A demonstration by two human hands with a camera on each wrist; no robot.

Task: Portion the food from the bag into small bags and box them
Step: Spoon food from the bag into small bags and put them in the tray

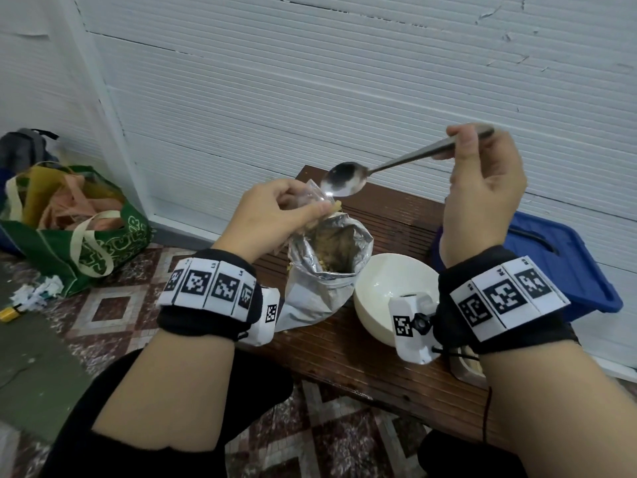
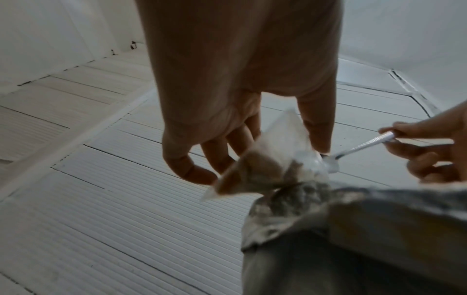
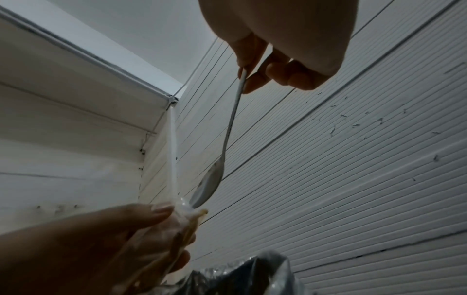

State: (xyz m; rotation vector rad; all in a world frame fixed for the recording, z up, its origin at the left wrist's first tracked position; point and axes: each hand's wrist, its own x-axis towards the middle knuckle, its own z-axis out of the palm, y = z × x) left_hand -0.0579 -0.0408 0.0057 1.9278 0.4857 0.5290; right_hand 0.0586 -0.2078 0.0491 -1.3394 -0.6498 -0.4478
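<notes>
The left hand pinches a small clear bag between thumb and fingers, holding it just above the open mouth of the foil bag. Pale food bits sit in the small bag's lower part, and one yellowish piece shows at its edge beside the thumb. In the left wrist view the small bag hangs below the fingertips, its bottom corner touching the foil bag's crumpled rim.

The right hand grips the end of a spoon handle, thumb on top and fingers curled under. The spoon's bowl is empty and tilts down toward the small bag's opening, right beside the left thumb. The right wrist view shows the bowl almost touching the small bag's top.

The foil bag stands open on a wooden bench, under the left hand, with brownish food inside. An empty white bowl sits just beside it, below the right wrist. A blue box lies beyond the right wrist, its lid on.
</notes>
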